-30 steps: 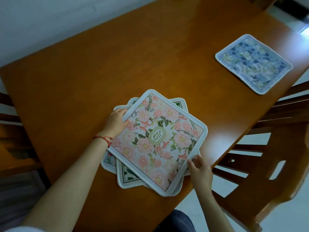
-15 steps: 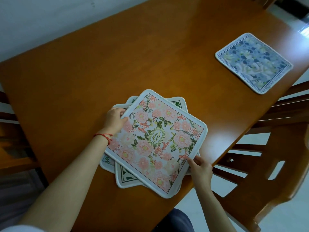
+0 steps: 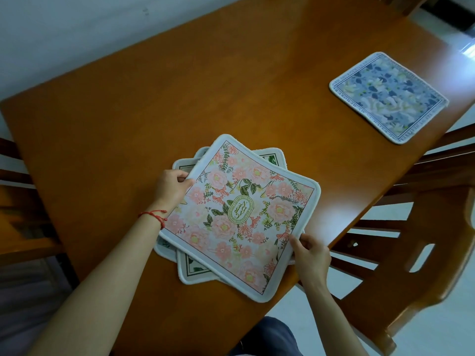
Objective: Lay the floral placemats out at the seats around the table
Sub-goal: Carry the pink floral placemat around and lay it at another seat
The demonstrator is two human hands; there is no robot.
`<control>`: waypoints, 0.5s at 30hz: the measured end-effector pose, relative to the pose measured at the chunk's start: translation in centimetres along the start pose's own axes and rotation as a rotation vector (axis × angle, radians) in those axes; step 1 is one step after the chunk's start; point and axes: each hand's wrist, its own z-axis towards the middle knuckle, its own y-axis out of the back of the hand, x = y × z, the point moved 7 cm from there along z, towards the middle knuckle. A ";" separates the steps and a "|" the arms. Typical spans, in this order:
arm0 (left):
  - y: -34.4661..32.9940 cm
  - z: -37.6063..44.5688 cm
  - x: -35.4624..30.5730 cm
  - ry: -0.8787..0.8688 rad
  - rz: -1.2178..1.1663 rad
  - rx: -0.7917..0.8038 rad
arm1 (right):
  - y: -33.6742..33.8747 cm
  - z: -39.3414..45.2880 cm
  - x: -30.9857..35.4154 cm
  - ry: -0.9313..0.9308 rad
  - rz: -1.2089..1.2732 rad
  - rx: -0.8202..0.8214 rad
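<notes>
Left hand (image 3: 171, 187): fingers curled round the left border of the pink floral fabric placemat with white piping (image 3: 241, 214), thumb under or at the rim; a red string bracelet (image 3: 154, 216) sits on that wrist. Right hand (image 3: 311, 256): thumb on the printed face and fingers tucked beneath the near right border, so it pinches the same mat. Both grips are on opposite edges.

The mat's held left border curls up and the cloth bows between the hands; it appears to be partly raised off the stack of green-and-white placemats (image 3: 195, 271) beneath it, whose corners fan out untidily on all sides. How many lie in that stack cannot be told. The stack rests near the right edge of the glossy orange-brown wooden table (image 3: 154, 104).

One blue floral placemat with a lettered border (image 3: 388, 97) already lies flat at the far right seat, in front of a wooden chair (image 3: 421, 227).

Assessment: the step in hand is taking the top mat off the pile; one seat served, several remaining. The next move calls for lifting clear without dragging the lower mats, then setting it square to the table edge at an unserved seat.
</notes>
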 end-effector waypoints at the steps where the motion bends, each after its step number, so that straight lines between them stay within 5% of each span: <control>1: 0.1 -0.4 -0.1 -0.004 -0.009 -0.005 | 0.2 -0.1 0.3 0.013 0.004 -0.002; 15: 3.2 -7.7 -2.3 -0.037 -0.182 -0.097 | 6.6 -2.3 3.8 0.190 0.044 -0.079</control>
